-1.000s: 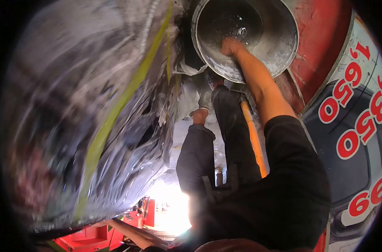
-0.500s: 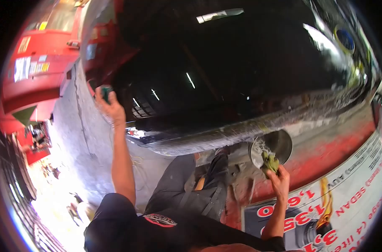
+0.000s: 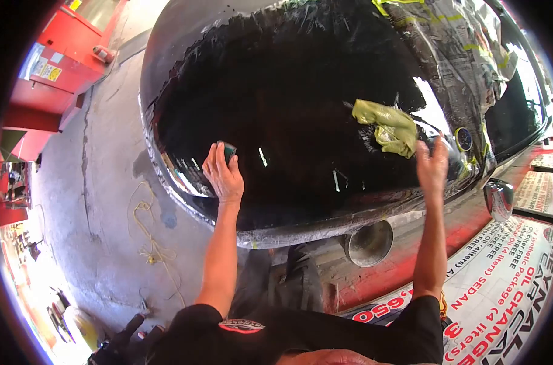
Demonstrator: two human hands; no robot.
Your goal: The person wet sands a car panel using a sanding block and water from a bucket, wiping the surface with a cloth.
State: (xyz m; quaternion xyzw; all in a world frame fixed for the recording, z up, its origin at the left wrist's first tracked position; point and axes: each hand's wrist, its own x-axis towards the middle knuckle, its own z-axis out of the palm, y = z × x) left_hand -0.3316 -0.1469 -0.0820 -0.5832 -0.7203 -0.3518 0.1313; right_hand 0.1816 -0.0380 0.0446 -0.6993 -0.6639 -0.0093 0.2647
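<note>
A wet black car panel (image 3: pixel 288 121) spreads out in front of me. On its left part my left hand (image 3: pixel 223 173) is closed around a small dark green block (image 3: pixel 229 152), pressed against the surface. A wet yellow-green cloth (image 3: pixel 389 126) lies crumpled on the right part of the panel. Just right of the cloth, my right hand (image 3: pixel 432 161) is held with its fingers apart and nothing in it.
Newspaper masking (image 3: pixel 452 67) with yellow tape covers the panel's right side; a roll of tape (image 3: pixel 463 139) sits near it. Below the edge stands a metal bucket (image 3: pixel 369 243). A rope (image 3: pixel 144 207) lies on the floor, red cabinets (image 3: pixel 63 67) stand left, a printed banner (image 3: pixel 501 280) right.
The cloth, held in my right hand over the bucket earlier, now lies on the panel, released. My left hand has moved onto the panel with the green block. The view has shifted.
</note>
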